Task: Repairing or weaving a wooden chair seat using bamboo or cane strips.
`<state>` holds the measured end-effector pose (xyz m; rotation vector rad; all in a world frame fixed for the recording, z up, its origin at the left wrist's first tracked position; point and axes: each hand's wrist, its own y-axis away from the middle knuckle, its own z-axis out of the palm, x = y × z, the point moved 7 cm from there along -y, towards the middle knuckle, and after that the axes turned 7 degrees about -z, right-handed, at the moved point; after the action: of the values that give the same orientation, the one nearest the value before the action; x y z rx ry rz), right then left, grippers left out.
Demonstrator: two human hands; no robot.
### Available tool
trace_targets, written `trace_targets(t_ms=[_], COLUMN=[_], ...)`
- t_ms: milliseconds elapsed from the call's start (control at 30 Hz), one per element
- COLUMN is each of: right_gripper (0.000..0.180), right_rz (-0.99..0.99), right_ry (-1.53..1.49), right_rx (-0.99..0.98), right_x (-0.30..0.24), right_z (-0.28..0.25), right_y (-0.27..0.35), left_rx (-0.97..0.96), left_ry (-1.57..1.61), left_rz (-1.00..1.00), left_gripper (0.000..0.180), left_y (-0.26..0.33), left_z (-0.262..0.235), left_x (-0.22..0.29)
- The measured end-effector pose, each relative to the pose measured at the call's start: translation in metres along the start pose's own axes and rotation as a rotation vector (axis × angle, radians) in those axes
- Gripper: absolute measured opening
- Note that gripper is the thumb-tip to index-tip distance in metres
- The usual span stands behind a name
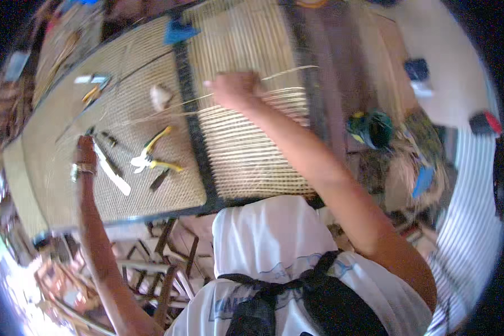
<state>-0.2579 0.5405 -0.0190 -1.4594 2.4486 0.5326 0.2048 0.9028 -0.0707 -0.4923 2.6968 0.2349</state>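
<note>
My right hand [235,89] is closed over a woven panel and grips a pale cane strand [290,71], whose end sticks out to the right. The strand runs left across a dark frame bar [189,106]. Below my right hand, the panel's weave [257,151] shows close horizontal strands; above it, mostly lengthwise ones show. My left hand [85,147], with a band at the wrist, is at the left over a finely woven panel [168,199]. Its fingers look curled, but blur hides what they hold. Beside it lie a white-and-dark long tool [113,171] and yellow-handled pliers [145,158].
A pale lump [161,98], an orange-handled tool [92,94] and a blue scrap [180,32] lie farther off on the panels. At right are a dark green round container [378,129] and loose fibres [428,185]. Wooden frames [168,263] stand at lower left.
</note>
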Motion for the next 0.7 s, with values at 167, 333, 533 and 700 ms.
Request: trace_targets(t_ms=[167, 333, 533, 700], right_gripper=[0.037, 0.034, 0.03, 0.038], right_rz=[0.051, 0.163, 0.152, 0.048], right_ry=[-0.022, -0.033, 0.001, 0.167], right_rx=[-0.101, -0.07, -0.026, 0.512], right_x=[-0.015, 0.03, 0.011, 0.046], right_z=[0.008, 0.019, 0.005, -0.068], right_y=[-0.017, -0.007, 0.012, 0.035], left_rx=[-0.63, 0.119, 0.142, -0.139], left_ry=[-0.835, 0.412, 0.693, 0.67], left_rz=[-0.408, -0.652, -0.257, -0.265], left_gripper=[0.05, 0.041, 0.023, 0.028], left_y=[0.176, 0.091, -0.033, -0.072], left_z=[-0.065, -0.059, -0.178, -0.176], left_x=[-0.288, -0.119, 0.228, 0.329])
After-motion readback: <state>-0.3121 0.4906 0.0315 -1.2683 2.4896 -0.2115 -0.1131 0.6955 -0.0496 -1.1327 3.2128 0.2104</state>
